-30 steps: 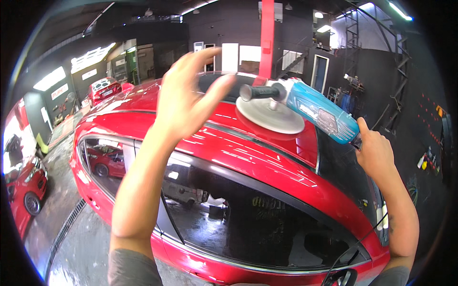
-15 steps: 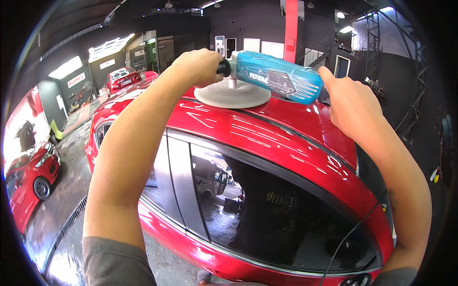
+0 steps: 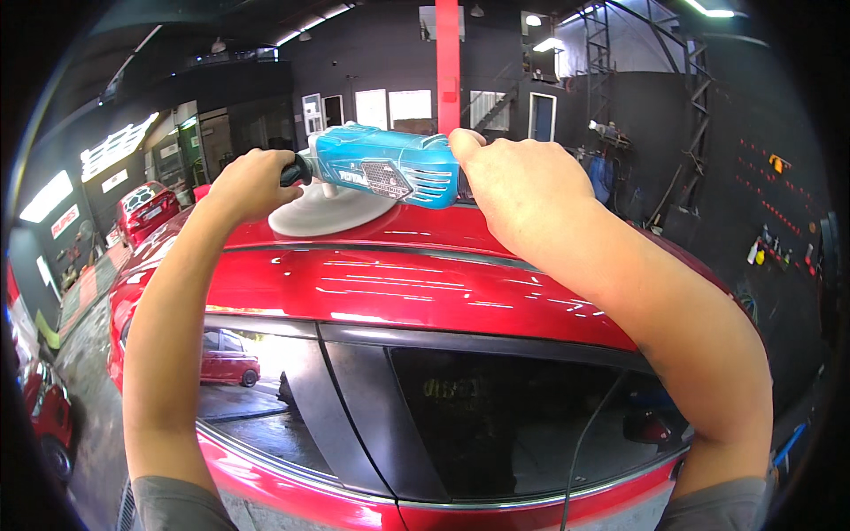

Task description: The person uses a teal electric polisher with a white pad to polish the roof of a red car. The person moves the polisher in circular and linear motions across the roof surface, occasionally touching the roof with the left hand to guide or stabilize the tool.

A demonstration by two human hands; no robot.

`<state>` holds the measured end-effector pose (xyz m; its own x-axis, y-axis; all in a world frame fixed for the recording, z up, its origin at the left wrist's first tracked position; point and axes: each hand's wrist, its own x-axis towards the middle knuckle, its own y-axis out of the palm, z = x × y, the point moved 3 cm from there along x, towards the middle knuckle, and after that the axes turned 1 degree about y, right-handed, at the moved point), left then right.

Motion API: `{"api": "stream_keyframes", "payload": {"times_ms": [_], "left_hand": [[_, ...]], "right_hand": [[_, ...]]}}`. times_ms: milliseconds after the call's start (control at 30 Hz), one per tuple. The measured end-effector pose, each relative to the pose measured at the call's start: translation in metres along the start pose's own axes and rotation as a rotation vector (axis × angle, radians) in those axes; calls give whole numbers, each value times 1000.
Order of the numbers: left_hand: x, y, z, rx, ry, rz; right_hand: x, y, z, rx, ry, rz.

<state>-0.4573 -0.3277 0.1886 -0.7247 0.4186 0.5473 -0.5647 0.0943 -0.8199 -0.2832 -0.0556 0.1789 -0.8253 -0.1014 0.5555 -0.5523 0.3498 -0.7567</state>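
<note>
A blue polisher (image 3: 382, 168) is held over a glossy red car roof (image 3: 390, 292). Its pale round pad (image 3: 329, 216) lies almost flat against the roof, beyond the dark seam strip, and looks smeared as if spinning. My left hand (image 3: 252, 183) wraps round the black side handle (image 3: 297, 170) by the polisher's head. At the other end, my right hand (image 3: 531, 186) closes round the rear grip, which its fingers mostly hide. Both arms stretch forward over the dark side windows (image 3: 522, 425).
A thin black cord (image 3: 584, 434) hangs down the car's side at right. Other red cars stand at far left (image 3: 146, 212) and near left (image 3: 46, 411). A red pillar (image 3: 449, 71) rises behind. Tools hang on the dark right wall (image 3: 775, 199).
The polisher's pad has moved from around the near roof seam to farther across the roof. Both hands have travelled with it, still gripping. My view has turned toward the right.
</note>
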Motion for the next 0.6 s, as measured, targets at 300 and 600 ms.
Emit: {"api": "stream_keyframes", "payload": {"times_ms": [300,600], "left_hand": [[-7,-22,-160,-8,340,-4],[14,-43,-383,-48,700,58]], "right_hand": [[-138,0,-116,-163,192,-88],[-283,29,-243,-222,611,49]]}}
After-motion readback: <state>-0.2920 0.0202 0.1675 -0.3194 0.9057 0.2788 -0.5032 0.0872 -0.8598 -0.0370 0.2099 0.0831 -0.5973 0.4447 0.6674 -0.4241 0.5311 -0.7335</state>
